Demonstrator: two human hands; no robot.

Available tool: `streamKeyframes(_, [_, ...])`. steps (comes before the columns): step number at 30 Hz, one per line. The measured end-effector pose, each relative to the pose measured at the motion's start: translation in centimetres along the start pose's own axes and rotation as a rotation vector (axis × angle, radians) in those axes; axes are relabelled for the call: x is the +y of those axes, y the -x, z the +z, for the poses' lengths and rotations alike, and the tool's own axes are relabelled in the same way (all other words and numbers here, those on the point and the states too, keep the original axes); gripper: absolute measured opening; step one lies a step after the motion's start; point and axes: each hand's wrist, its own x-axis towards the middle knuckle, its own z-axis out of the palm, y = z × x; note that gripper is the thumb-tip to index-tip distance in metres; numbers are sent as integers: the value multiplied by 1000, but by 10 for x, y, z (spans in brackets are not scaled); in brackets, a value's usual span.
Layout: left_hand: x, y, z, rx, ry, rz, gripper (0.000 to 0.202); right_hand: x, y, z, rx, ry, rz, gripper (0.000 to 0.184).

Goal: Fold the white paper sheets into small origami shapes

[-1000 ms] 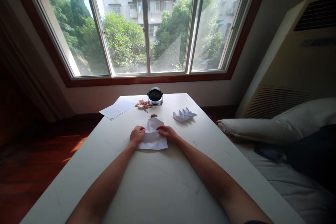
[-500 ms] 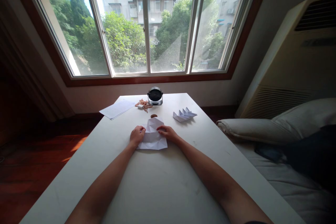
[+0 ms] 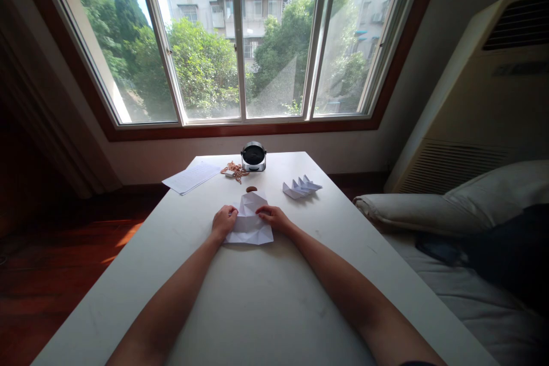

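Note:
A creased white sheet of paper [image 3: 249, 230] lies on the white table, its far part folded to a blunt point. My left hand [image 3: 225, 222] grips its left side, fingers curled and thumb on top. On the right side my right hand [image 3: 274, 217] pinches the paper between thumb and fingers. The fingertips under the paper are hidden. Just beyond the far tip rests a small brown oval object [image 3: 251, 189]. Several folded paper pieces with pointed peaks [image 3: 302, 186] stand together to the right of my hands.
At the table's [image 3: 257, 303] far end stands a round black and silver device [image 3: 253, 156]. Beside it lie a coiled orange cord [image 3: 234, 170] with a white block and some printed sheets [image 3: 191, 178]. A pale sofa [image 3: 403, 209] adjoins on the right, below a window [image 3: 244, 40] wall.
The far tip of the paper sits slightly lower, and more of the brown oval object shows. Both hands stay in nearly the same place.

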Motion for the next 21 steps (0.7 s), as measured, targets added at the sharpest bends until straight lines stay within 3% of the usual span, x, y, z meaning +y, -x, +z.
streamKeyframes(8, [7, 2, -4, -23, -5, -41, 24, -3, 0, 2, 5, 26, 27, 26])
streamKeyframes(21, [0, -1, 0, -9, -9, -13, 24, 1, -1, 3, 10, 40, 31, 25])
